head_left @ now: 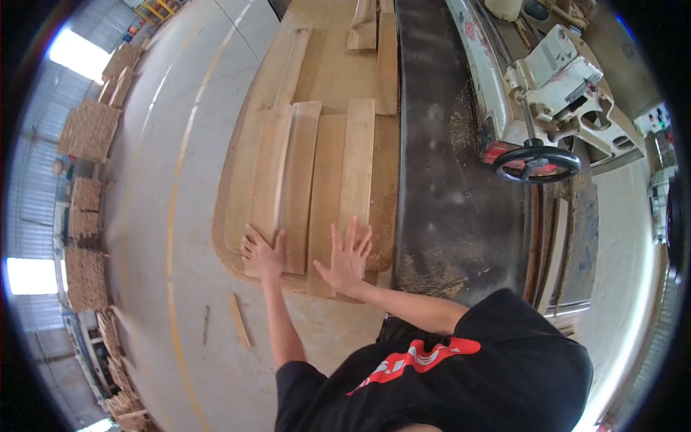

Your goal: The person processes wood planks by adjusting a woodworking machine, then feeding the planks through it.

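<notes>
Several pale wooden boards lie lengthwise, side by side, on a wooden tabletop (327,79) with rounded corners. My left hand (264,253) rests with fingers apart on the near end of a left board (265,169), close to the board (299,187) beside it. Flat and widely spread, my right hand (348,258) touches the near end of the right board (358,158). Its thumb reaches over a middle board (328,187). Neither hand is wrapped round anything.
Right of the boards runs a dark machine table (461,194) dusted with sawdust. A black handwheel (536,165) juts from the machine (554,75). Offcut strips (240,320) lie on the floor at my left. Wood stacks (90,129) line the far left.
</notes>
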A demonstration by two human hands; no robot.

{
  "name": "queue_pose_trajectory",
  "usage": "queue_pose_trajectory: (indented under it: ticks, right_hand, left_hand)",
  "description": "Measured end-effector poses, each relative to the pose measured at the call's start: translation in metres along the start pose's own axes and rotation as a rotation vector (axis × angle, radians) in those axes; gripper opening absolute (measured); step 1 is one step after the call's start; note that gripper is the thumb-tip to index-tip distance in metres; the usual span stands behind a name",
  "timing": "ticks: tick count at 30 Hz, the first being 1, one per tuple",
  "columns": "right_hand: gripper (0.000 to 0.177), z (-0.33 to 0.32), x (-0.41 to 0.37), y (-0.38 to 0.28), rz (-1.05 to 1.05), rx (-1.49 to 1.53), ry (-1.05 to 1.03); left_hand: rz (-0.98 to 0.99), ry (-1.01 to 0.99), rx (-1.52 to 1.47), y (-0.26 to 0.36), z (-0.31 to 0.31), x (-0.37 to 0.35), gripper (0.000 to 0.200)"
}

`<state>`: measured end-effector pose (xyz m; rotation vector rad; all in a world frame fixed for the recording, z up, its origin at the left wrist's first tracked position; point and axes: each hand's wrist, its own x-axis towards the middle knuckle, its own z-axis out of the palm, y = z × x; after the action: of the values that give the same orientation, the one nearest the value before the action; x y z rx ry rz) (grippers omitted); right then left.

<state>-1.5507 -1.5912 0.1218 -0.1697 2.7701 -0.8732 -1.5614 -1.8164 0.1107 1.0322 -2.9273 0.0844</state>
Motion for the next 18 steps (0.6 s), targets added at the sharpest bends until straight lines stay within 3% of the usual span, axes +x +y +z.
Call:
queue_pose_trajectory:
  ticks: [2,4,7,8,9,10,12,14,16,18]
  right_hand:
    - [0.113,-0.033,0.009,-0.016,-0.039,-0.006,-0.213]
    - [0.102,-0.045,0.011,0.008,-0.096,0.168,-0.093]
    - [0.082,-0.085,0.069,0.064,-0.078,0.398,0.0]
    - [0.075,-0.099,0.094,0.075,-0.039,0.475,0.01]
    - [0.069,-0.114,0.13,0.079,-0.112,0.36,0.221]
    - [0.063,-0.133,0.176,0.086,-0.197,0.232,0.434]
    - [0.065,-0.148,0.276,0.101,-0.15,0.115,0.613]
    - [0.071,-0.154,0.359,0.106,-0.063,0.018,0.68]
    - [0.077,-0.127,0.42,0.127,-0.09,0.013,0.697]
    - [0.082,-0.121,0.456,0.132,-0.095,-0.018,0.679]
  left_hand:
    - [0.005,0.008,-0.099,-0.005,0.006,0.002,0.101]
    - [-0.004,-0.035,-0.296,-0.022,0.011,0.017,0.09]
    - [-0.033,-0.15,-0.156,-0.021,-0.026,0.077,0.075]
    - [0.016,-0.005,-0.139,-0.015,-0.023,0.108,0.069]
    - [0.06,0.147,-0.134,0.0,-0.019,0.148,0.063]
    - [0.127,0.176,-0.257,0.024,-0.02,0.196,0.06]
    - [0.271,0.197,-0.476,0.091,-0.019,0.285,0.059]
    - [0.372,0.18,-0.603,0.167,-0.009,0.362,0.072]
    - [0.312,0.02,-0.42,0.236,-0.017,0.395,0.082]
    - [0.327,0.026,-0.283,0.277,0.018,0.431,0.08]
